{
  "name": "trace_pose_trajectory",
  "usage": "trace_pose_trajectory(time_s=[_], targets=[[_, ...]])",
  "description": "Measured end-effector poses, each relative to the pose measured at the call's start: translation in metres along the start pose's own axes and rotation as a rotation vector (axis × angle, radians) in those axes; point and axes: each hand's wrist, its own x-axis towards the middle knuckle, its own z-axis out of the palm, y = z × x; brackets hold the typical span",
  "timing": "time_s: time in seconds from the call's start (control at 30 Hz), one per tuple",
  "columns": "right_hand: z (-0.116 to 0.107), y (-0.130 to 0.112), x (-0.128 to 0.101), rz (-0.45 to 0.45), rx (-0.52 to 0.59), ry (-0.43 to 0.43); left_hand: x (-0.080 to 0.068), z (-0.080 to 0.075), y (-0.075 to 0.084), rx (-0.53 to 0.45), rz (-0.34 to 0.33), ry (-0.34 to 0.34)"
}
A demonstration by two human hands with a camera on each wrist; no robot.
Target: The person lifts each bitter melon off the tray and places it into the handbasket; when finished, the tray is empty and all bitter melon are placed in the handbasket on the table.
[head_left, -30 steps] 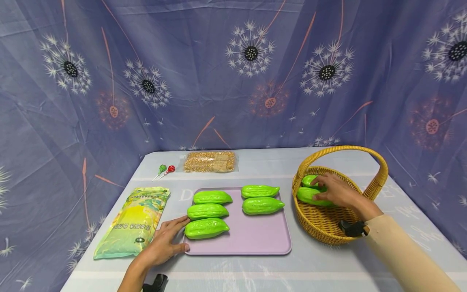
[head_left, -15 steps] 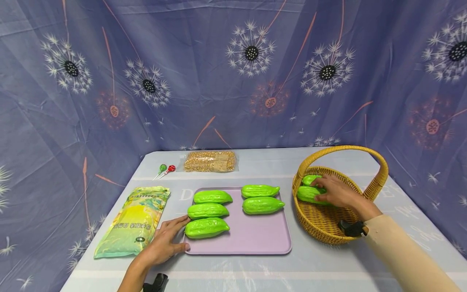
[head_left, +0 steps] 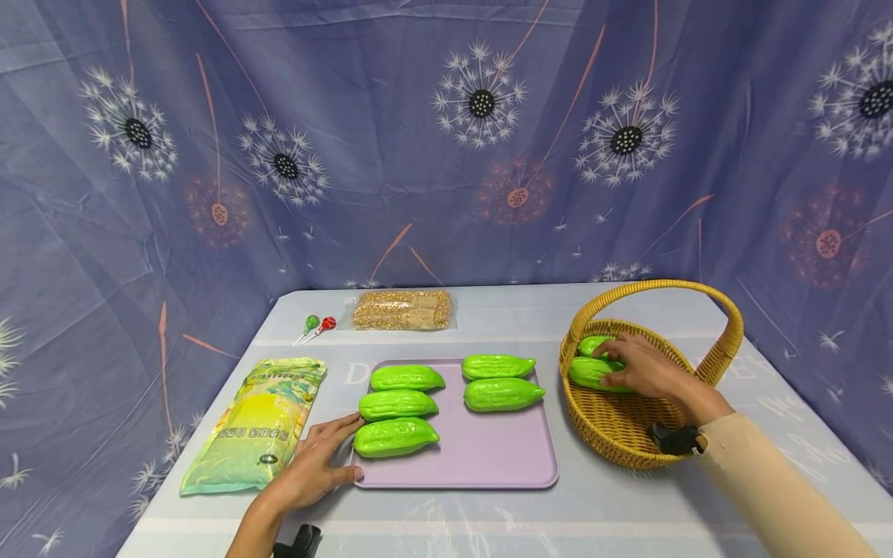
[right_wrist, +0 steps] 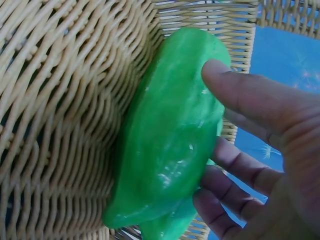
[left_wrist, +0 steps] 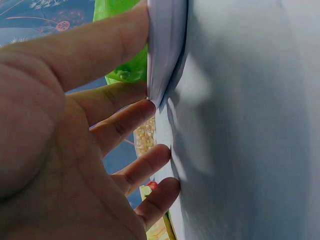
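Observation:
A purple tray (head_left: 488, 461) lies mid-table with several green bitter gourds (head_left: 395, 436) in two columns. My left hand (head_left: 328, 457) rests flat on the table at the tray's front-left corner. Its straight fingers (left_wrist: 125, 120) and thumb touch the tray rim (left_wrist: 167, 50). To the right stands a wicker basket (head_left: 621, 453) holding two gourds. My right hand (head_left: 638, 368) reaches into the basket and grips the nearer gourd (head_left: 584, 373). Close up, the thumb (right_wrist: 240, 90) sits on top of that gourd (right_wrist: 170, 145) and the fingers curl beneath. The other gourd (head_left: 590, 345) lies just behind.
A yellow-green bag (head_left: 258, 422) lies left of the tray, close to my left hand. At the back lie a clear packet of grains (head_left: 402, 308) and two lollipops (head_left: 317, 324). The basket handle (head_left: 656, 285) arches over my right hand. A patterned cloth hangs behind the table.
My right hand has shifted slightly on the nearer gourd in the basket and its fingers have settled round it. The left hand and the tray have not moved.

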Motion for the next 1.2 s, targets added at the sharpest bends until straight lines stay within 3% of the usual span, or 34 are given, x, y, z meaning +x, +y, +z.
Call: trace_pose_trajectory(time_s=[0.53, 0.8, 1.2], targets=[[-0.028, -0.029, -0.014, 0.005, 0.047, 0.049, 0.0, -0.002, 0.001, 0.011, -0.003, -0.005], [-0.029, -0.051, -0.02, -0.118, 0.019, 0.178, 0.0, -0.001, 0.001, 0.002, -0.016, -0.01], [-0.026, -0.079, -0.027, -0.112, 0.047, 0.201, 0.001, 0.0, 0.0, 0.007, -0.003, -0.007]])
